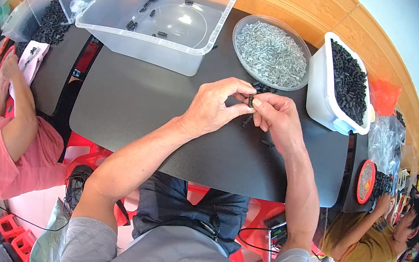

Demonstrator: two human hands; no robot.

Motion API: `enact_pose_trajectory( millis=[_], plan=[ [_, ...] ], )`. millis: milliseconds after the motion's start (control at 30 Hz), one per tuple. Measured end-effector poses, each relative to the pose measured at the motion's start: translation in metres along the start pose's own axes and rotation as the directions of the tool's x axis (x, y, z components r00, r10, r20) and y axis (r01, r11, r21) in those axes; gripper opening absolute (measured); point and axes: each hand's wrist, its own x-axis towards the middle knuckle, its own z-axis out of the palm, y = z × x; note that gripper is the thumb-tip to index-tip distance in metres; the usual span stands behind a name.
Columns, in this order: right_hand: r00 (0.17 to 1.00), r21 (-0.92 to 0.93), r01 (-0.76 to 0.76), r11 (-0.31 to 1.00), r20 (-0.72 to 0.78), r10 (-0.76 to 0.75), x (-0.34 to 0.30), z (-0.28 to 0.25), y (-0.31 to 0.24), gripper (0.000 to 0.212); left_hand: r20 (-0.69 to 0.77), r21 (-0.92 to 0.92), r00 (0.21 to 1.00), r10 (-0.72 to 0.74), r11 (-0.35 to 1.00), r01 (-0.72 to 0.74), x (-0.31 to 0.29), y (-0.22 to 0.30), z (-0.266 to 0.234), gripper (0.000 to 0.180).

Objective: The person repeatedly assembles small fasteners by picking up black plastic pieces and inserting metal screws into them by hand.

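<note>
My left hand [214,105] and my right hand [278,120] meet above the dark table. Between their fingertips is a small black cylindrical part [250,101], pinched from both sides. Its exact kind is too small to make out, and the fingers cover some of it. Just beyond my fingers lie several similar black pieces [264,88], partly hidden. One thin black piece [247,120] rests below the fingertips, and another loose black piece [267,143] lies by my right wrist.
A large clear bin [187,58] with several black parts stands far left on the black table [133,104]. A round bowl [238,44] of small clear pieces and a white tub [325,107] of black parts stand far right. People sit on both sides.
</note>
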Motion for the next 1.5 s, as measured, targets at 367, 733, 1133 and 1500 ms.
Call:
enact_pose_trajectory(
  millis=[367,733,1133,1500],
  plan=[
    [0.999,0.222,-0.045,0.974,0.036,0.037,0.0,0.001,0.002,0.022,0.013,0.038,1.0,-0.01,0.999,0.01,-0.001,0.002,0.001,0.03],
    [0.973,-0.236,0.09,0.968,-0.189,-0.136,0.005,0.006,-0.026,0.013,-0.037,0.03,0.997,-0.072,0.997,0.073,0.007,-0.001,0.004,0.064],
    [0.795,-0.332,0.544,0.77,-0.087,-0.6,0.065,0.06,-0.13,0.034,-0.07,0.114,0.98,-0.187,0.974,0.195,0.013,-0.015,-0.005,0.029],
    [0.999,-0.899,0.015,0.438,-0.007,-0.049,-0.012,-0.032,-0.036,0.01,-0.07,0.103,0.965,-0.252,0.961,0.258,0.014,-0.013,-0.004,0.021]
  ],
)
